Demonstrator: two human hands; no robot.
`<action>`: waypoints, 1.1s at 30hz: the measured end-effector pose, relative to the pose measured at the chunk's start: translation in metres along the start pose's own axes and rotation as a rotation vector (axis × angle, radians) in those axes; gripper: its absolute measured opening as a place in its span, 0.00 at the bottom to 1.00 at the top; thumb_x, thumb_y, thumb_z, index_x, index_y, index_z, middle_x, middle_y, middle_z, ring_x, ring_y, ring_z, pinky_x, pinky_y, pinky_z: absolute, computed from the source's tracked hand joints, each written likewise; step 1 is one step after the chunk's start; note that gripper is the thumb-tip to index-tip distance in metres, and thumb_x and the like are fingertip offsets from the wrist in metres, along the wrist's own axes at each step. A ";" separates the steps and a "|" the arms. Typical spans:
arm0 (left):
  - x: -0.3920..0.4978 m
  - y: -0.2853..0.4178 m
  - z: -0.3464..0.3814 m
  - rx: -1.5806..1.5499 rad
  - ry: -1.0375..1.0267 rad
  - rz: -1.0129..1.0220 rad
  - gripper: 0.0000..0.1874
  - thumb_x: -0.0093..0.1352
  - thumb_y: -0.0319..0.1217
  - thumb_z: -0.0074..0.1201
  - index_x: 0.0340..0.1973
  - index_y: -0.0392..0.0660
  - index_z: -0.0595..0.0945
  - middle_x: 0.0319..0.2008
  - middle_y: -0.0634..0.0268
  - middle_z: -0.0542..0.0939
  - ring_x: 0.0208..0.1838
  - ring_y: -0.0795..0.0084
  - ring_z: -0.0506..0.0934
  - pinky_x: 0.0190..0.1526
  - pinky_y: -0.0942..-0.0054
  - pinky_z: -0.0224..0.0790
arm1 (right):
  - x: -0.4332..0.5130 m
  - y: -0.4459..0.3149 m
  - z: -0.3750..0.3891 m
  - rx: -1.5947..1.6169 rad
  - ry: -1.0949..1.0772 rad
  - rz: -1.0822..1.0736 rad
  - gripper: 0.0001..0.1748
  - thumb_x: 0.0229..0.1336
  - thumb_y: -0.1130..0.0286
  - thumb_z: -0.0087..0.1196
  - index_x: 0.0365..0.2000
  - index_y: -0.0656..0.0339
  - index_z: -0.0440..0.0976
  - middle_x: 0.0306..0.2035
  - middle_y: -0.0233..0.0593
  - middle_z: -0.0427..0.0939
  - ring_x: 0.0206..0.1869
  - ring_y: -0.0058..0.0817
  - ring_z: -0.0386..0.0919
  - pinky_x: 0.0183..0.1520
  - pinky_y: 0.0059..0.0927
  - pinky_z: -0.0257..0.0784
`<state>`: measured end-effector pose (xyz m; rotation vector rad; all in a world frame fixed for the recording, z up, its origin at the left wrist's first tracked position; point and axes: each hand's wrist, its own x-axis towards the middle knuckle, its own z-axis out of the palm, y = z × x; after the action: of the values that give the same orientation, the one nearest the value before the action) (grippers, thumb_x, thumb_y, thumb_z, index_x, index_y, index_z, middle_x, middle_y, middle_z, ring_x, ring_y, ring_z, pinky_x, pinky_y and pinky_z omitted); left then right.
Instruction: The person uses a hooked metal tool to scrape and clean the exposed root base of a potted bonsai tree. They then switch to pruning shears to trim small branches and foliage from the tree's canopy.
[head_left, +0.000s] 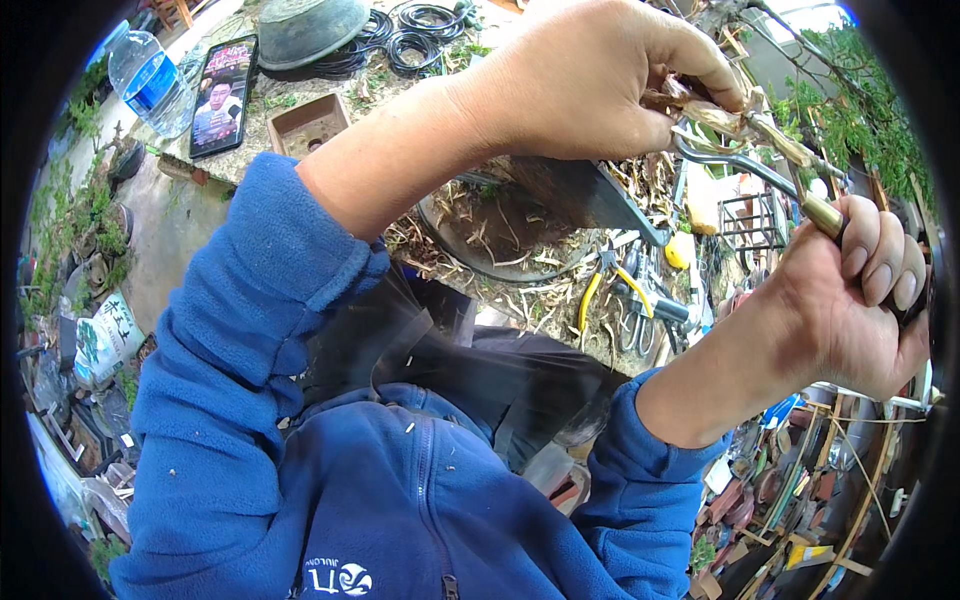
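Note:
My left hand (600, 82), at the top, is closed around a stripped, pale bonsai branch (720, 120). In my right hand (862, 292), at the right, is the handle of a bent metal hook tool (757, 171) with a brass ferrule. Its curved tip lies against the shredded wood, just beside my left fingers. Behind the hands is a dark, shallow rectangular pot (592, 195), partly hidden by my left arm. Strips of peeled wood lie below it on a round turntable (487, 262). Green juniper foliage (870, 120) hangs at the upper right.
Yellow-handled pliers (592, 292) and scissors (637, 334) lie among shavings on the bench. A phone (223, 97), a water bottle (150, 82), a small brown pot (307, 124), an upturned bowl (311, 30) and coils of black wire (415, 49) stand at the upper left.

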<state>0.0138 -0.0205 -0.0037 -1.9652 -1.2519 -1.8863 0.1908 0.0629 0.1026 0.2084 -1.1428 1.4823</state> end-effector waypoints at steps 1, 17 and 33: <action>0.001 -0.002 0.002 -0.037 0.005 -0.012 0.21 0.59 0.19 0.57 0.49 0.38 0.86 0.41 0.60 0.87 0.37 0.75 0.82 0.42 0.75 0.77 | 0.000 0.000 0.000 0.000 0.011 -0.001 0.16 0.51 0.61 0.53 0.17 0.50 0.58 0.15 0.23 0.56 0.15 0.18 0.54 0.22 0.24 0.51; 0.009 -0.004 0.010 -0.047 0.086 -0.174 0.17 0.56 0.20 0.58 0.41 0.45 0.90 0.29 0.60 0.87 0.30 0.72 0.83 0.37 0.72 0.77 | 0.010 0.000 -0.027 0.103 -0.279 0.017 0.21 0.63 0.54 0.56 0.18 0.50 0.64 0.16 0.21 0.62 0.14 0.17 0.57 0.20 0.24 0.52; 0.007 -0.004 0.016 0.052 0.220 -0.008 0.14 0.54 0.19 0.58 0.35 0.42 0.89 0.25 0.59 0.85 0.26 0.70 0.82 0.31 0.72 0.74 | -0.005 0.000 -0.023 0.054 -0.197 -0.056 0.26 0.57 0.52 0.66 0.15 0.50 0.64 0.16 0.20 0.65 0.13 0.17 0.59 0.18 0.23 0.53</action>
<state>0.0222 -0.0050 -0.0030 -1.6749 -1.2340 -1.9882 0.2027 0.0763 0.0871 0.4283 -1.2434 1.4681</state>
